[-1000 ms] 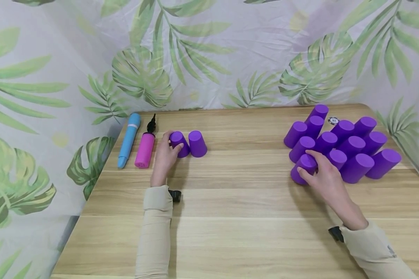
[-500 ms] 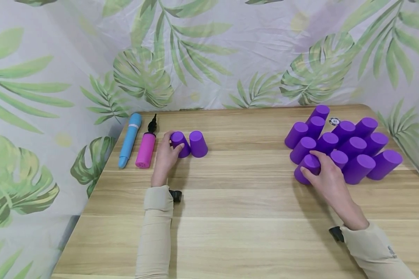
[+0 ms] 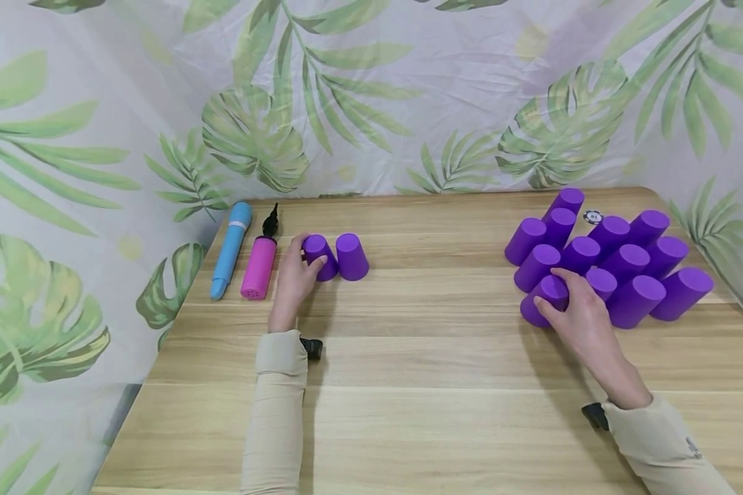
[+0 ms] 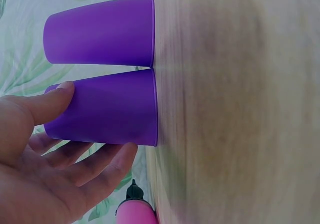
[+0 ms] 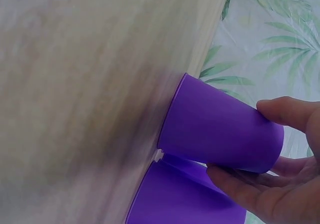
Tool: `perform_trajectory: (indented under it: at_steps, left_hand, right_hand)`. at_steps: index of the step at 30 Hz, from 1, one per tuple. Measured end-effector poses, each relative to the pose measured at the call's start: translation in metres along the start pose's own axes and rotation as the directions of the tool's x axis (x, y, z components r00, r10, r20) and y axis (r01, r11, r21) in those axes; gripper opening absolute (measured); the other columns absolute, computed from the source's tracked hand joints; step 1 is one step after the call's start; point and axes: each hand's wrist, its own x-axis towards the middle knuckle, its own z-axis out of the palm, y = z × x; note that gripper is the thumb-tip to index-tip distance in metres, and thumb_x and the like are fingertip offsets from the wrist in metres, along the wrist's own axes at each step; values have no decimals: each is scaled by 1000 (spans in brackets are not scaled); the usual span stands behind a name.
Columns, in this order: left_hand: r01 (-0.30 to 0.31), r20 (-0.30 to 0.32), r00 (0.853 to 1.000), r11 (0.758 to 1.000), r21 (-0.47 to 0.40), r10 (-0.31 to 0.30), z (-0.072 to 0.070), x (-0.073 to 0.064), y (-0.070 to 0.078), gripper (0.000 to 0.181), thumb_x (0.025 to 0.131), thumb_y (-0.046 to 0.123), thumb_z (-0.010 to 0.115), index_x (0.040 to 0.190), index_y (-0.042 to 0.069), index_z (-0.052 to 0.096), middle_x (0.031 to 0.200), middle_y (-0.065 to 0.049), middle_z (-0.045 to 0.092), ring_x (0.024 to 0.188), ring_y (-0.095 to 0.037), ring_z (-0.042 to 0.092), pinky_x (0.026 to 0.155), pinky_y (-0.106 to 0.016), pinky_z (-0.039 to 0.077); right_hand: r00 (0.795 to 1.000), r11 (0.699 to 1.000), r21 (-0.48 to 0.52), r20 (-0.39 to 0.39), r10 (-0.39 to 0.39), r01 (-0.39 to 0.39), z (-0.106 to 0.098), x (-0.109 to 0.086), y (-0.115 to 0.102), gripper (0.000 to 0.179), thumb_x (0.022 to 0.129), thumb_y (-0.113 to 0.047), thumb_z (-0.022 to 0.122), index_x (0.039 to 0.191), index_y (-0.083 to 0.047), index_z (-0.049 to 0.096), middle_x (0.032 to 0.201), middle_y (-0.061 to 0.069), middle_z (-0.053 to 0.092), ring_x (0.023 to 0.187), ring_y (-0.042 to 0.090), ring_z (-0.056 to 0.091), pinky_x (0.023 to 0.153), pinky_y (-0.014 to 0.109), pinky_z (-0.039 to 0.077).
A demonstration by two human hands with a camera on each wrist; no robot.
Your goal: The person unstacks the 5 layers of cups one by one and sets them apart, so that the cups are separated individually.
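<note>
Two upside-down purple cups stand side by side on the left half of the table in the head view. My left hand (image 3: 292, 283) holds the left purple cup (image 3: 316, 243), thumb on one side and fingers on the other. In the left wrist view that cup's rim touches the rim of its neighbour cup (image 4: 100, 31). On the right half, my right hand (image 3: 585, 317) pinches the front-left purple cup (image 3: 543, 295) of a cluster, between thumb and fingers. Its rim sits on the table, close to another purple cup (image 5: 175, 194) in the right wrist view.
Several more upside-down purple cups (image 3: 624, 261) stand packed at right, with a poker chip (image 3: 592, 217) behind them. A pink hand pump (image 3: 259, 268) with a black nozzle and a blue stick-shaped object (image 3: 230, 251) lie at far left. A leaf-patterned cloth (image 3: 371, 96) hangs behind the table.
Over the last second my right hand has shifted slightly right with its cup, toward the cluster. My left hand keeps its hold and has stayed in place.
</note>
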Motion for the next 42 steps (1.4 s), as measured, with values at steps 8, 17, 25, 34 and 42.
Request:
perform_trajectory:
  at_steps: [8, 17, 25, 34, 42]
  left_hand:
    - [4, -4, 1000, 1000, -2, -4, 1, 0, 1, 58, 93, 13, 63, 143, 2, 36, 138, -24, 47, 126, -39, 47, 104, -49, 42]
    - [-4, -5, 1000, 1000, -7, 4, 1, 0, 3, 58, 93, 13, 63, 143, 0, 36, 138, -24, 47, 126, -40, 47, 104, -49, 42]
    - [-10, -12, 1000, 1000, -8, 10, 0, 0, 2, 59, 93, 11, 63, 143, -1, 35, 138, -25, 47, 126, -40, 47, 105, -49, 42]
    - [6, -16, 1000, 1000, -4, -6, 2, -1, -2, 61, 92, 12, 64, 144, 1, 35, 140, -24, 46, 125, -41, 48, 104, -50, 42]
    - [-9, -21, 1000, 1000, 0, 9, 2, -1, -2, 60, 92, 11, 64, 144, 0, 35, 139, -24, 47, 124, -41, 48, 104, -50, 42]
  right_hand:
    - [997, 999, 19, -61, -39, 40, 1, -3, -1, 55, 84, -4, 68, 133, 6, 45, 129, 32, 46, 119, 50, 43, 95, 64, 37]
    - [944, 974, -38, -241, -226, 223, -3, -6, -19, 53, 79, 3, 72, 128, 5, 51, 128, 26, 49, 118, 44, 45, 96, 58, 40]
    - [890, 906, 47, -215, -402, 420, 10, 16, -60, 49, 81, 3, 71, 127, 5, 54, 130, 23, 50, 119, 38, 49, 98, 50, 43]
    - [848, 817, 248, -42, -528, 520, 78, 57, -115, 46, 86, -4, 68, 129, 4, 52, 129, 19, 52, 121, 32, 49, 106, 43, 40]
    - [846, 865, 271, 225, -484, 423, 145, 90, -172, 58, 91, -18, 67, 141, -2, 42, 139, 18, 46, 127, 31, 46, 108, 42, 39]
